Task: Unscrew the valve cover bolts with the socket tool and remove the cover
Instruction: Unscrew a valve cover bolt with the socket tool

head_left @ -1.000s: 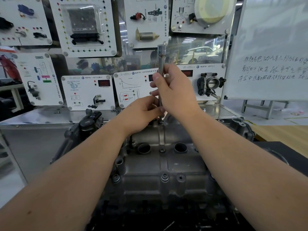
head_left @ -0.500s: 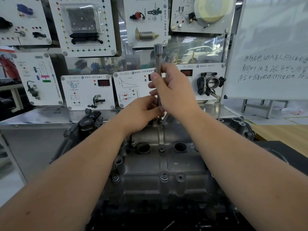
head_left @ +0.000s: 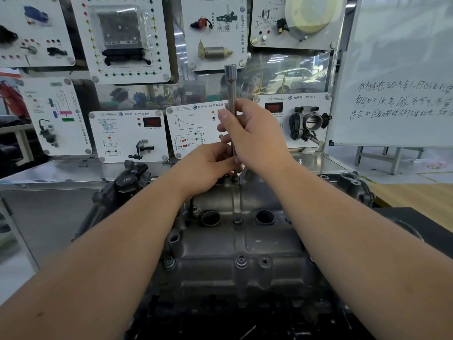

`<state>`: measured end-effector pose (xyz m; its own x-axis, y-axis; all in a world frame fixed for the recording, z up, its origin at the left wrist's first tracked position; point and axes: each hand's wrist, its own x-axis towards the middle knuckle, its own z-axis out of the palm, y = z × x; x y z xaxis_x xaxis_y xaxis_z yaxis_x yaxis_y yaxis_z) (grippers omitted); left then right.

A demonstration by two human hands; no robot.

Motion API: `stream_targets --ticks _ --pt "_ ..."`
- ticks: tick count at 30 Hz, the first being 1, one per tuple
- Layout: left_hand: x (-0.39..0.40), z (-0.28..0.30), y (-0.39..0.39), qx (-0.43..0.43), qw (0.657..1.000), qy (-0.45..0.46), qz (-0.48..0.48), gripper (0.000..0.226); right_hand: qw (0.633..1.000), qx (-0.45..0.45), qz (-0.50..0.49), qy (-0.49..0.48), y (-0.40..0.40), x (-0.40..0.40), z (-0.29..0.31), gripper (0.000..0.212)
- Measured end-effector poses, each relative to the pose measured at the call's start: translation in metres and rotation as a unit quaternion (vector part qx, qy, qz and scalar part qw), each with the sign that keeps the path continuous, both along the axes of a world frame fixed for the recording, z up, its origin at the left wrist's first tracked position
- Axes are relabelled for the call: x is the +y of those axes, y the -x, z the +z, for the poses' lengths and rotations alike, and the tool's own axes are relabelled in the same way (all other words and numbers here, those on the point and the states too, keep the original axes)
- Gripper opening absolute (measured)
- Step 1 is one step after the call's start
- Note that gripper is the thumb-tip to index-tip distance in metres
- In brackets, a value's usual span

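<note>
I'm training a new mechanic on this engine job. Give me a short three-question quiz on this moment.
1. True or false: the socket tool stands upright on a bolt at the far end of the valve cover.
2. Which hand grips the tool's shaft higher up? A) left hand B) right hand
3. Fill in: the left hand pinches the tool near its ____ end.

Key: 1 true; 2 B, the right hand; 3 lower.

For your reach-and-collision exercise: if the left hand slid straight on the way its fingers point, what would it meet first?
The left hand points rightward, its fingertips already at the lower shaft of the socket tool. It would probably meet that shaft first, then the right hand gripping it; depth is unclear.
</note>
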<state>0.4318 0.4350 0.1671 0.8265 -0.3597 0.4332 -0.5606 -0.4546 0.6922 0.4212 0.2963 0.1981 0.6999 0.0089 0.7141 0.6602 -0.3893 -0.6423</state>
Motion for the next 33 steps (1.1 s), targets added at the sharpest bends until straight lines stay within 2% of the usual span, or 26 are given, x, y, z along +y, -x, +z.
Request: stream_targets --ticks 4,7,11,18,24,29,33 --pt "-0.0003 -0.0006 -0.0007 -0.001 1.0 0.005 0.006 0.022 1.0 0.01 0.007 -0.007 -0.0006 -0.0004 -0.0006 0.011" --pt "-0.0008 -0.001 -0.0003 0.021 0.999 0.038 0.002 0.024 1.0 0.011 0.006 0.008 0.0002 0.0004 -0.0002 0.019" --pt "0.0 -0.0001 0.0015 0.01 1.0 0.01 0.002 0.024 1.0 0.013 0.001 0.015 0.0004 0.0007 -0.0001 0.025" --pt "0.001 0.0 -0.002 -0.003 1.0 -0.005 0.014 0.019 1.0 -0.002 -0.015 0.001 0.0018 -0.0004 -0.0007 0.019" --pt "-0.0009 -0.002 -0.0029 0.012 1.0 0.023 0.005 0.021 0.999 0.012 -0.027 0.015 0.0014 0.0009 0.0009 0.026" --pt "0.0002 -0.0013 -0.0031 0.005 1.0 0.013 0.0 0.02 0.999 0.011 -0.029 0.015 0.0033 0.0006 0.002 0.028" --pt "0.0012 -0.0021 -0.0046 0.002 1.0 0.007 0.002 0.017 1.0 -0.01 -0.018 -0.005 0.0041 -0.0012 0.0015 0.016"
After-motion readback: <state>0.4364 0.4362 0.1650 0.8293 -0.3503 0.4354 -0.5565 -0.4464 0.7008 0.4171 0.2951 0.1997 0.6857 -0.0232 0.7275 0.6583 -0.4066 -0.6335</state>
